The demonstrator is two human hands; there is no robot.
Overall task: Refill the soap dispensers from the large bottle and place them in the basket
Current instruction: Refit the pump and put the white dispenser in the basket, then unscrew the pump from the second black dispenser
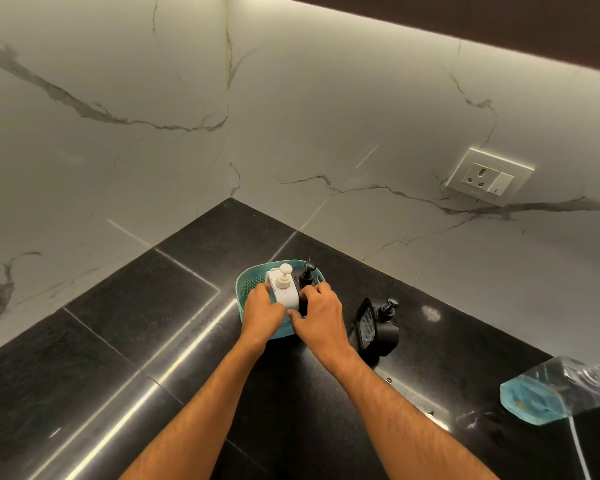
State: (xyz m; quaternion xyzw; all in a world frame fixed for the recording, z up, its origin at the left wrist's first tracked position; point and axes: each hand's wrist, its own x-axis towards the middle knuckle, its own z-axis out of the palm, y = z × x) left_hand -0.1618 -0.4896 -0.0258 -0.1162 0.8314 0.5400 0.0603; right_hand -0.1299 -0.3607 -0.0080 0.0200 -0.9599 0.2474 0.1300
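1. Two soap dispensers stand in the teal perforated plastic basket point(248, 284) mid-counter: a white square pump dispenser point(284, 289) and a black pump dispenser point(306, 275) just to its right.
2. Left hand point(262, 311) and right hand point(317, 315) each grip the white one's sides.
3. One black dispenser with mesh caddy point(381, 327) waits outside, right, on the black stone counter point(118, 341).
4. One clear large bottle of blue soap point(548, 393) lies near right.
5. Judged: two of three placed.
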